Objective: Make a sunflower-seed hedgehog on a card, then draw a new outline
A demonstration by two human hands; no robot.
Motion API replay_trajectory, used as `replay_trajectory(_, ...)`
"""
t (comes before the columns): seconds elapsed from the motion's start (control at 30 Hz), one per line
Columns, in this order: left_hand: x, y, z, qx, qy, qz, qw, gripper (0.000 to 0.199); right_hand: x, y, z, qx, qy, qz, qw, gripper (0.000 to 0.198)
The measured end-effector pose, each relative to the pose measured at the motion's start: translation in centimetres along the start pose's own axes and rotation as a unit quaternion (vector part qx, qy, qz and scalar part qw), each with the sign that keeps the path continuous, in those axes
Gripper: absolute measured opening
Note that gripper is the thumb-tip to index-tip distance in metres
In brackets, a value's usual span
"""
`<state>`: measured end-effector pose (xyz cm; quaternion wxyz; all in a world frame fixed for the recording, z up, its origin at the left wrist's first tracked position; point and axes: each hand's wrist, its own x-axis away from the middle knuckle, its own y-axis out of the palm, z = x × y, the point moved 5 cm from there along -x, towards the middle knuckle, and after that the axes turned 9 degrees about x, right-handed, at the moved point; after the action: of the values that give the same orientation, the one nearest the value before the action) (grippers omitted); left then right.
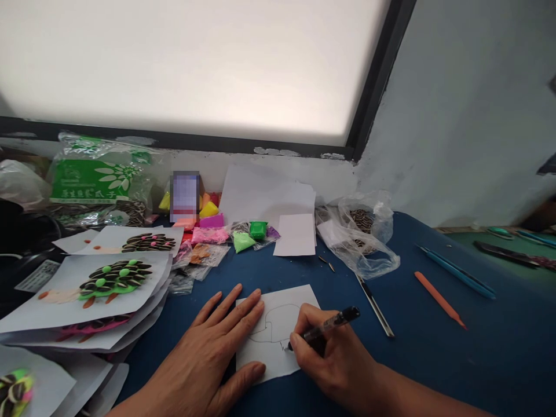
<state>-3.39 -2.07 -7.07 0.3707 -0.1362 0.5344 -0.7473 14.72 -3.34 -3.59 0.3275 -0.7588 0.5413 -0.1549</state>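
My left hand (221, 347) lies flat with fingers spread, pressing down the left side of a small white sheet of paper (278, 368). In my right hand (334, 353) is a black pen (332, 324), its tip touching the paper near the lower middle. A thin-lined drawing shows on the sheet: a rounded dome shape joined to a smaller outline at the left, with short strokes under it. Part of the drawing is hidden by my right fingers.
Left, stacked sheets bear seed-and-clay hedgehog-like pictures (115, 281). Behind are colourful clay packets (211, 234), a green-printed seed bag (93, 182), white paper (295, 234) and a clear bag of seeds (360, 229). Right lie a craft knife (376, 307), an orange tool (438, 298) and blue tweezers (458, 271).
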Motion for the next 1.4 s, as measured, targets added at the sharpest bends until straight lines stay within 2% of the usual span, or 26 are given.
replay_trajectory(1.0, 0.0, 0.1, -0.1, -0.019, -0.013, -0.021, 1.0, 0.071, -0.1, 0.2, 0.7, 0.007, 0.006, 0.01, 1.0, 0.018)
replay_trajectory(1.2, 0.1, 0.1, -0.1, -0.02, 0.002, -0.007, 1.0, 0.071, 0.0, -0.3, 0.9, -0.025, 0.019, 0.036, 0.999, 0.018)
replay_trajectory(1.4, 0.1, 0.1, -0.2, -0.035, 0.003, -0.006, 0.999, 0.072, 0.5, -1.0, 1.6, -0.03, 0.029, 0.031, 0.999, 0.019)
